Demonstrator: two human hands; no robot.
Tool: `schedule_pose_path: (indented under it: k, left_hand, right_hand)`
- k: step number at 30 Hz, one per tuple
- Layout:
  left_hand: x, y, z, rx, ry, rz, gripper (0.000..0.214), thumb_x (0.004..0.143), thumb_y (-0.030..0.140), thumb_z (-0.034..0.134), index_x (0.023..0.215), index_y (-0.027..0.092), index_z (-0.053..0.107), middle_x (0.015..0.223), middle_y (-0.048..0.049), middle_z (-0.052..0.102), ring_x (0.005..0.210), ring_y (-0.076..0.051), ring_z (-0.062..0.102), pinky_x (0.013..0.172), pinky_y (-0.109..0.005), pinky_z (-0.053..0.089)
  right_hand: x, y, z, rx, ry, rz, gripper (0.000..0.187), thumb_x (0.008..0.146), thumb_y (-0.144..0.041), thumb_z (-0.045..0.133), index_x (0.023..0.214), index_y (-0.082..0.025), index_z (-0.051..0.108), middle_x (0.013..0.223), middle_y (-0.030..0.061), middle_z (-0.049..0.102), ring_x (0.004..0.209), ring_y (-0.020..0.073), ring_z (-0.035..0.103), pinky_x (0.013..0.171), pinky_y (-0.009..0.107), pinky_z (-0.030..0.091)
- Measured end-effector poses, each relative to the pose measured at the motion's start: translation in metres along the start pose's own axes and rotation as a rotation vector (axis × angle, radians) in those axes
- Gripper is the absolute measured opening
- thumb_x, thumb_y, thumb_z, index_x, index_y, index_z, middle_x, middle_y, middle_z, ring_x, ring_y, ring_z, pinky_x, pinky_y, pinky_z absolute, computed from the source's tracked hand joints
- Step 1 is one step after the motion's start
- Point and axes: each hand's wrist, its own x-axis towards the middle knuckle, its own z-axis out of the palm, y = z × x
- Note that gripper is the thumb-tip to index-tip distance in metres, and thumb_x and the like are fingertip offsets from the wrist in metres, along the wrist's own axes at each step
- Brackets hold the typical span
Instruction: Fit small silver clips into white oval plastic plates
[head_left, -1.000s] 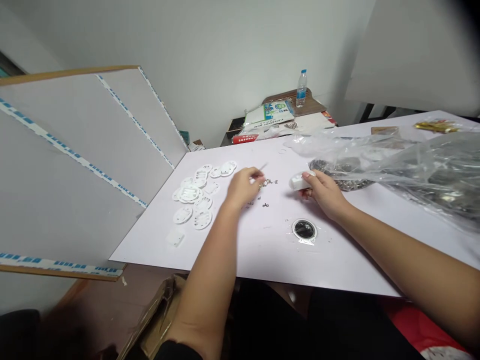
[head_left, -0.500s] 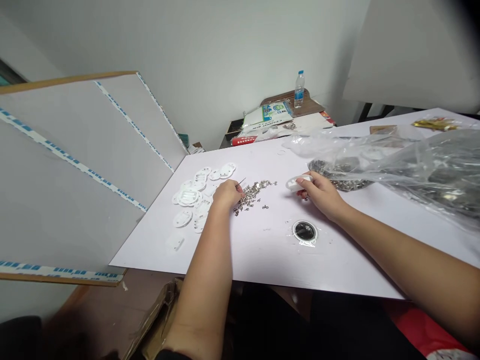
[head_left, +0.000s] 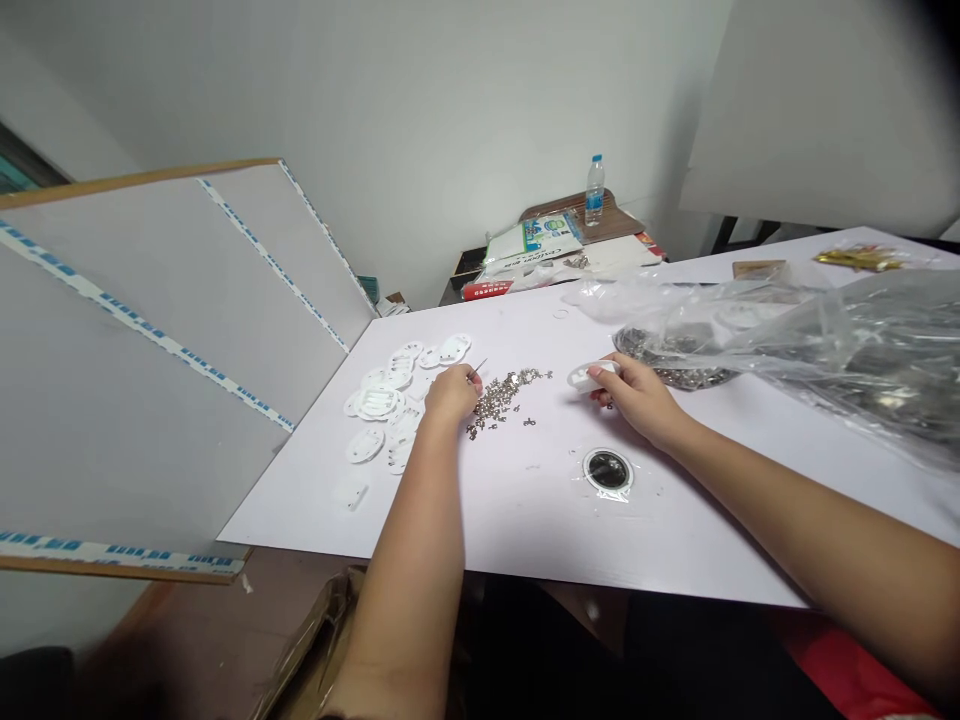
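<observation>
My left hand [head_left: 451, 394] is closed around a thin, dark, pointed tool [head_left: 481, 365]; only its tip shows, so its kind is unclear. The hand rests at the left edge of a pile of small metal pieces [head_left: 498, 396]. In my right hand [head_left: 639, 398], between thumb and fingers, is a rounded white plastic part [head_left: 583, 378], raised over the table. A small metal piece shows just under those fingers. Left of my left hand lie several similar white plastic parts [head_left: 365, 445], some overlapping. A round black disc with a white rim [head_left: 609, 470] lies nearer me, under clear film.
On the right, a large clear plastic bag [head_left: 847, 350] spreads over the white table [head_left: 525, 530], beside a heap of metal pieces [head_left: 697, 376]. A white panel [head_left: 150, 370] stands along the left edge. Behind are a water bottle [head_left: 594, 195] and packets [head_left: 536, 238].
The view has shifted slightly. The white plastic part in my right hand has tilted a little. My left hand stays by the metal pile with the pointed tool.
</observation>
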Motion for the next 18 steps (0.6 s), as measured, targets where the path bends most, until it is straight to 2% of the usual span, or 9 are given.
schedule_pose_path:
  k: [4,7,11,15,18]
  left_hand:
    - [0.0,0.005,0.002,-0.137,-0.012,0.09,0.008,0.078,0.022,0.06,0.07,0.02,0.06,0.073,-0.0045,0.064,0.065,-0.015,0.051,0.066,-0.027,0.037]
    - [-0.005,0.018,0.008,-0.355,-0.043,0.211,0.014,0.084,0.028,0.055,0.074,0.018,0.058,0.071,-0.0036,0.062,0.062,-0.012,0.048,0.061,-0.024,0.036]
    - [-0.018,0.038,0.022,-0.657,-0.19,0.329,0.024,0.087,0.042,0.054,0.087,0.018,0.059,0.074,-0.0025,0.063,0.058,-0.009,0.045,0.057,-0.021,0.035]
    - [-0.028,0.05,0.034,-0.673,-0.265,0.376,0.027,0.08,0.044,0.064,0.086,0.018,0.065,0.083,-0.0041,0.067,0.064,-0.009,0.049,0.063,-0.022,0.039]
    - [-0.03,0.052,0.04,-0.673,-0.284,0.39,0.025,0.081,0.041,0.064,0.086,0.017,0.07,0.091,-0.0059,0.069,0.078,-0.013,0.058,0.077,-0.026,0.044]
  right_hand:
    - [-0.001,-0.002,0.0,-0.023,-0.023,-0.023,0.03,0.088,-0.051,0.057,0.089,-0.021,0.059,0.07,0.0012,0.063,0.065,0.0178,0.057,0.066,0.032,0.043]
    - [-0.002,-0.004,0.001,-0.023,-0.074,-0.058,0.029,0.087,-0.049,0.059,0.094,-0.021,0.058,0.078,0.0029,0.065,0.07,0.0191,0.059,0.068,0.034,0.045]
    - [-0.004,-0.005,0.003,-0.047,-0.118,-0.13,0.03,0.08,-0.045,0.067,0.097,-0.021,0.059,0.097,0.0061,0.065,0.071,0.0178,0.058,0.067,0.034,0.047]
    - [-0.005,-0.004,0.004,-0.066,-0.11,-0.238,0.031,0.075,-0.032,0.071,0.102,-0.021,0.061,0.109,0.0086,0.064,0.085,0.0214,0.061,0.08,0.039,0.05]
    - [-0.005,-0.004,0.002,-0.111,-0.102,-0.334,0.03,0.073,-0.022,0.069,0.102,-0.022,0.061,0.115,0.009,0.063,0.105,0.0259,0.059,0.091,0.043,0.049]
